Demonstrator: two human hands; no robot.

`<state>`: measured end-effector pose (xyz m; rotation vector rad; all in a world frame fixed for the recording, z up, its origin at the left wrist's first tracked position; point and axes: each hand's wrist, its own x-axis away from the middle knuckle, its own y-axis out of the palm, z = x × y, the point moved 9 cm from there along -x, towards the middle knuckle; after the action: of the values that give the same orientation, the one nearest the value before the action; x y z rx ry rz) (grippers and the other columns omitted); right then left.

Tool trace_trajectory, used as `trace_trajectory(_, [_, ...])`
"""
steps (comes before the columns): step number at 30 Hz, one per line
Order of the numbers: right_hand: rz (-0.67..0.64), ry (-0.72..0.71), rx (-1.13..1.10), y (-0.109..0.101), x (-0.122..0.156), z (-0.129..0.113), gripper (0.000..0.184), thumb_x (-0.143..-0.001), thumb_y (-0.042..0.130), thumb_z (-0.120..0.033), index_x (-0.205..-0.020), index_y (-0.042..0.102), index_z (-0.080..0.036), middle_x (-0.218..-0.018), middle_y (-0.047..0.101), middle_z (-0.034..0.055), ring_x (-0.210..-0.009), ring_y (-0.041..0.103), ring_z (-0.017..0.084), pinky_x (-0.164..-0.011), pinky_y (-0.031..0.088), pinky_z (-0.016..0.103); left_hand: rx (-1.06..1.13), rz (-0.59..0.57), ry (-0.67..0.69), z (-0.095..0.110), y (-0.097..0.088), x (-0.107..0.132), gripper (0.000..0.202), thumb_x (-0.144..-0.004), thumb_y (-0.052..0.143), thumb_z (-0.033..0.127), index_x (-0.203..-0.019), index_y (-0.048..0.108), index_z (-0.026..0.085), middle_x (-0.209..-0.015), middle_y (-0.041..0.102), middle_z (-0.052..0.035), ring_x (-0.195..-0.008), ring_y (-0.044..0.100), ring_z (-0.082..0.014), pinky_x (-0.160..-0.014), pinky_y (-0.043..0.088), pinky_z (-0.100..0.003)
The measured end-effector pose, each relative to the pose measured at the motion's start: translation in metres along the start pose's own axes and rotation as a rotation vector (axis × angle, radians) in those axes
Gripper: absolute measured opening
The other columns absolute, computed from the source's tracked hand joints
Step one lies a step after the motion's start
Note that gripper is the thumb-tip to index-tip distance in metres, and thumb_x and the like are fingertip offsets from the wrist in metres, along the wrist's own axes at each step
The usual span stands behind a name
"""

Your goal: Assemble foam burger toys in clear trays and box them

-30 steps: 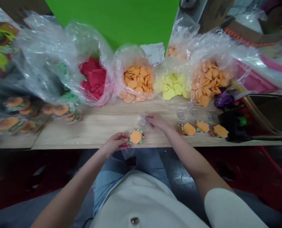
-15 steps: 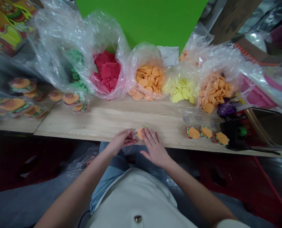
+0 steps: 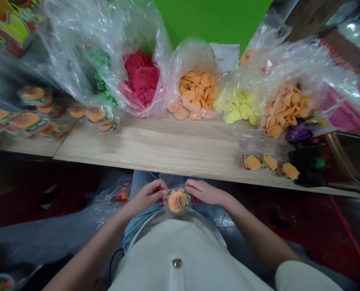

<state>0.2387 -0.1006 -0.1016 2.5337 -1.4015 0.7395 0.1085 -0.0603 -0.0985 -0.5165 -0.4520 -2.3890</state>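
Between my two hands, just off the table's front edge and above my lap, is a burger-shaped candy in a clear pack (image 3: pixel 177 201). A printed picture shows on its round orange top, with green at its rim. My left hand (image 3: pixel 153 191) pinches the pack's left side. The fingers of my right hand (image 3: pixel 203 191) are closed on its upper right side. On the table to the right sit open burger candies (image 3: pixel 253 163) with plain orange tops. Closed packs of burger candies (image 3: pixel 26 121) are piled at the far left.
Along the back of the wooden table (image 3: pixel 155 147) stand clear bags of green pieces (image 3: pixel 102 76), red pieces (image 3: pixel 142 79), orange discs (image 3: pixel 198 91), yellow pieces (image 3: pixel 240 107) and more orange pieces (image 3: pixel 285 107). A pink tray (image 3: pixel 346 109) and a black object (image 3: pixel 307 167) lie at right.
The burger candy pack has come off the table toward my body. My right hand has gone from lying flat on it to gripping its side; my left hand moved with it.
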Motion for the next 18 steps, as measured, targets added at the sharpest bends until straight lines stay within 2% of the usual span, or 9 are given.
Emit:
trace_trajectory(2, [-0.05,-0.005,-0.051,0.02,0.001,-0.001,0.019,-0.089,0.036,-0.035,-0.078,0.042,-0.021,-0.058,0.051,-0.0048,-0.048,0.052,0.01,-0.046,0.043,0.021,-0.049,-0.008,-0.024,-0.01,0.003,0.016,0.019,-0.081,0.052,0.035,-0.083,0.053,0.016,-0.069,0.055,0.0014,-0.062,0.05,-0.0098,-0.059,0.043,-0.022])
trace_trajectory(4, [-0.069,-0.018,-0.078,0.031,0.002,-0.005,0.015,-0.087,0.039,-0.03,-0.076,0.04,-0.02,-0.056,0.049,-0.0058,-0.047,0.051,0.009,-0.045,0.042,0.019,-0.116,0.033,-0.014,-0.014,0.004,0.026,0.02,-0.083,0.049,0.035,-0.089,0.056,0.016,-0.075,0.055,0.0001,-0.065,0.05,-0.0104,-0.06,0.042,-0.022])
trace_trajectory(8, [-0.078,-0.081,0.006,0.037,0.003,-0.015,0.011,-0.081,0.043,-0.022,-0.072,0.042,-0.019,-0.057,0.048,-0.0059,-0.05,0.052,0.008,-0.046,0.038,0.017,-0.286,0.15,0.074,-0.01,0.005,0.037,0.023,-0.084,0.047,0.033,-0.089,0.061,0.016,-0.08,0.057,-0.0027,-0.069,0.051,-0.0122,-0.062,0.041,-0.024])
trace_trajectory(11, [-0.085,-0.066,0.016,0.042,0.005,-0.014,0.01,-0.079,0.043,-0.021,-0.07,0.041,-0.019,-0.056,0.046,-0.0065,-0.049,0.05,0.008,-0.045,0.035,0.016,-0.377,0.194,0.114,-0.007,0.005,0.044,0.023,-0.084,0.046,0.032,-0.086,0.063,0.016,-0.078,0.057,-0.003,-0.069,0.051,-0.0132,-0.064,0.041,-0.024])
trace_trajectory(14, [-0.034,-0.13,0.095,0.043,0.006,-0.021,0.01,-0.077,0.044,-0.02,-0.068,0.04,-0.019,-0.057,0.043,-0.0067,-0.051,0.043,0.007,-0.047,0.031,0.017,-0.429,0.162,0.152,0.005,0.008,0.045,0.021,-0.084,0.046,0.031,-0.08,0.061,0.017,-0.077,0.056,-0.0025,-0.073,0.051,-0.0142,-0.067,0.04,-0.025])
trace_trajectory(16, [0.006,-0.201,0.193,0.044,0.004,-0.03,0.011,-0.075,0.046,-0.019,-0.065,0.041,-0.018,-0.058,0.041,-0.0066,-0.053,0.038,0.007,-0.049,0.028,0.018,-0.46,0.096,0.17,0.015,0.013,0.042,0.018,-0.081,0.049,0.033,-0.078,0.057,0.018,-0.076,0.054,-0.0011,-0.073,0.049,-0.0142,-0.067,0.04,-0.024])
trace_trajectory(18, [0.025,-0.229,0.263,0.045,0.0,-0.037,0.011,-0.074,0.046,-0.019,-0.065,0.041,-0.019,-0.059,0.04,-0.0065,-0.054,0.036,0.007,-0.05,0.027,0.019,-0.493,0.014,0.183,0.024,0.02,0.037,0.019,-0.073,0.06,0.036,-0.082,0.055,0.019,-0.08,0.053,-0.0004,-0.076,0.049,-0.015,-0.068,0.039,-0.024])
